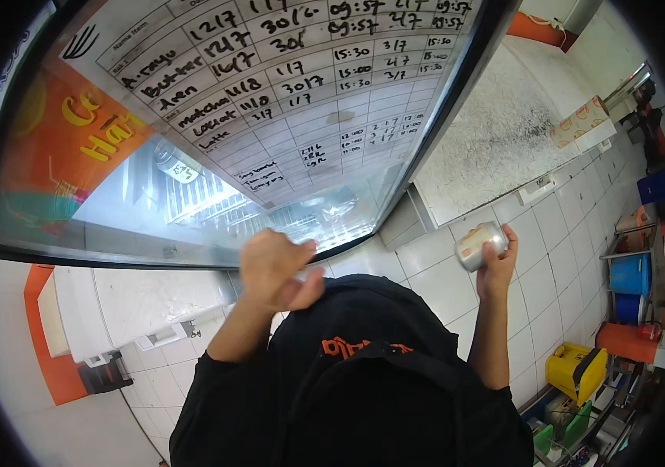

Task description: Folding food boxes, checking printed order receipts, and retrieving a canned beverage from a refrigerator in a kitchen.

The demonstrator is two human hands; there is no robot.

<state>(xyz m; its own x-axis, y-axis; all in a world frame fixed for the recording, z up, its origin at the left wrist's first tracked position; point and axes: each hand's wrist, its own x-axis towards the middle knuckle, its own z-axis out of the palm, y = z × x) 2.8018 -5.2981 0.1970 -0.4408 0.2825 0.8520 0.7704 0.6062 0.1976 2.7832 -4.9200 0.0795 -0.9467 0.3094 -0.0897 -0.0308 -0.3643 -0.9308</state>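
My right hand [497, 263] is closed around a silvery, cylindrical container [481, 246] with a pale yellowish label, held tilted over the tiled floor. I cannot make out whether it is a can or a jar. In front of the lower edge of a glass fridge door [192, 255] is my left hand [276, 272], smeared by motion. Its thumb and a finger stand apart, but the other fingers are unclear. A large sheet with a handwritten table [293, 93] covers much of the glass. Behind the glass, a labelled clear container [175, 162] sits near lit wire shelves [200, 204].
A scuffed white chest-like unit [480, 132] stands to the right of the fridge, with a patterned box [581, 124] on it. Another white unit [145, 303] is at the left. Along the right are a yellow bin [576, 371] and a blue crate [629, 274].
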